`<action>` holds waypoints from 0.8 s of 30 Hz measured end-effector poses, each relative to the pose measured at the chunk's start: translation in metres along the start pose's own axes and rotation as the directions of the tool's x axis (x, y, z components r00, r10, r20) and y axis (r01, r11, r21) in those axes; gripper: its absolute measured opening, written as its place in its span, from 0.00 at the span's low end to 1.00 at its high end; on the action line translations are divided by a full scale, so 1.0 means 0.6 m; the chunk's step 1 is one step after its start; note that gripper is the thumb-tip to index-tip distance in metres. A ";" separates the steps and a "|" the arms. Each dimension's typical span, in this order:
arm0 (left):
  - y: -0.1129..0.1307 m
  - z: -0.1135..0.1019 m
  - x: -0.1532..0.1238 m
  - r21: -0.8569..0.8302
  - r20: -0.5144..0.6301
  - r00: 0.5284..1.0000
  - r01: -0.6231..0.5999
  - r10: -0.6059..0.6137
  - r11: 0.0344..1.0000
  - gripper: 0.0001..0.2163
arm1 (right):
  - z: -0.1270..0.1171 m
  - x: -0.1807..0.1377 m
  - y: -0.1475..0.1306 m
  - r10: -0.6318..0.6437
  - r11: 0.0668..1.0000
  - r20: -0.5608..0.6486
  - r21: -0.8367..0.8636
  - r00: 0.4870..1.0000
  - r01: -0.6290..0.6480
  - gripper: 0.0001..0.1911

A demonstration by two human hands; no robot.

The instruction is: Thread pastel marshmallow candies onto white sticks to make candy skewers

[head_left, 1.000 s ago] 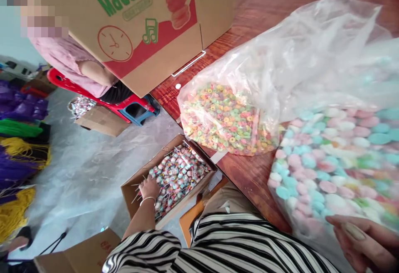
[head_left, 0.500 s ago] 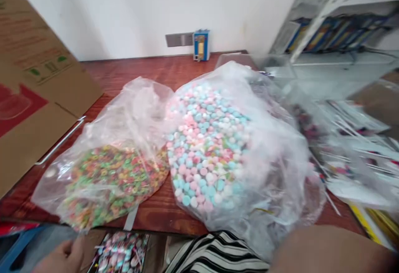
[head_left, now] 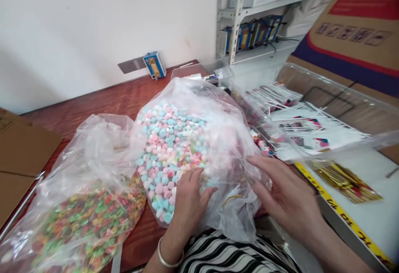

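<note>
A big clear plastic bag full of pink, blue and white round candies lies on the table in front of me. My left hand, with a bangle on the wrist, rests at the front of this bag, thumb apart from the fingers. At the bag's right side is my right hand, its fingers spread near the loose plastic; whether they touch it I cannot tell. Neither hand visibly grips anything. To the left lies a second clear bag holding small green, orange and red rings.
A clear plastic bin with white sticks and printed packets stands at the right. Gold packets lie near a yellow tape strip. Cardboard boxes flank both sides. A blue device stands by the wall, beside a metal shelf.
The view has swung right. My left hand has come up from below the table's left edge onto the candy bag. My right hand has come into view beside the bag.
</note>
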State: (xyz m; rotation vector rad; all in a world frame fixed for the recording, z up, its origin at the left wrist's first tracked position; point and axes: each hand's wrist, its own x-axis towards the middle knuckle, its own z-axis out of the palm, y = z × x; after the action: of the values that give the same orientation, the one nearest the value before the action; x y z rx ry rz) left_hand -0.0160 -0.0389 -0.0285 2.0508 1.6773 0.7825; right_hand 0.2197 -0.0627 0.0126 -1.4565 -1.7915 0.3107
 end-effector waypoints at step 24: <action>-0.070 -0.044 0.011 -0.142 0.096 0.960 0.277 -0.265 0.950 0.10 | 0.109 -0.055 0.051 0.019 1.000 0.416 0.005 0.909 -0.023 0.12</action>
State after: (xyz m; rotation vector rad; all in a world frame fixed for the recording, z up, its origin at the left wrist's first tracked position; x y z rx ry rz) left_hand -0.0638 -0.0248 -0.0326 1.6793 1.7486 0.7085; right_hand 0.1969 -0.0652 -0.0634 -1.4828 -2.1034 0.6840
